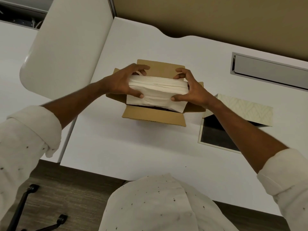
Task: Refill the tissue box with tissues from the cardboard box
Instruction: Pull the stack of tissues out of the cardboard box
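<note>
A thick stack of white tissues (157, 91) hangs just above the open brown cardboard box (155, 116) in the middle of the white desk. My left hand (120, 80) grips the stack's left end and my right hand (191, 88) grips its right end. The box's flaps stand open around the stack. To the right lies the tissue box (216, 135), open, with a dark inside and a cream patterned flap (246, 110); my right forearm crosses over it.
A white desk (133, 147) with a wavy back edge carries everything. A grey cable slot (270, 70) is set in at the right rear. A white partition panel (66, 47) rises at the left. Black chair legs (25, 205) stand on the floor below left.
</note>
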